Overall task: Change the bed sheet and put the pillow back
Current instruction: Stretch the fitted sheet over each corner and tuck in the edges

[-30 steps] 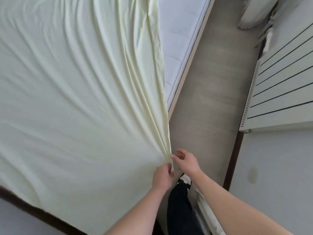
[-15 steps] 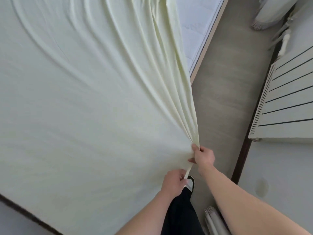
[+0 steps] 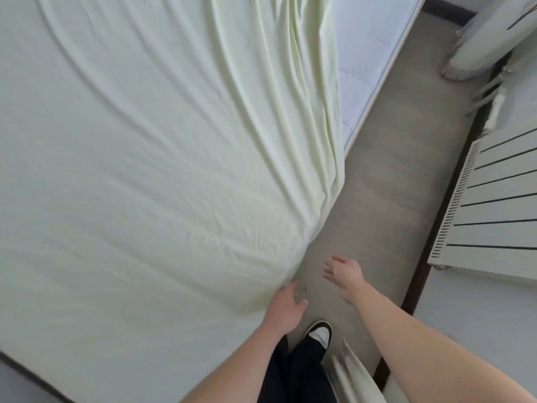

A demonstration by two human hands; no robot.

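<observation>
I see the pale green sheet spread over most of the bed. Its side edge hangs over the bed's side down to near my left hand. Farther up, a strip of bare white mattress shows to the right of the sheet, so the sheet does not cover that part yet.

My left hand is the nearer one. It is right at the hanging edge of the sheet, just beside or touching the cloth; I cannot tell which. Its fingers are loose and a little apart, and they hold nothing. The sheet lies to the left of them and runs away from me, up along the bed's side.

My right hand is out over the floor, apart from the sheet. Its fingers are spread and it holds nothing too.

I think the next move is to take the sheet's edge farther up and pull it right, over the bare mattress. The left hand could grab first, since the edge is right by it.

I do not see the pillow.
</observation>
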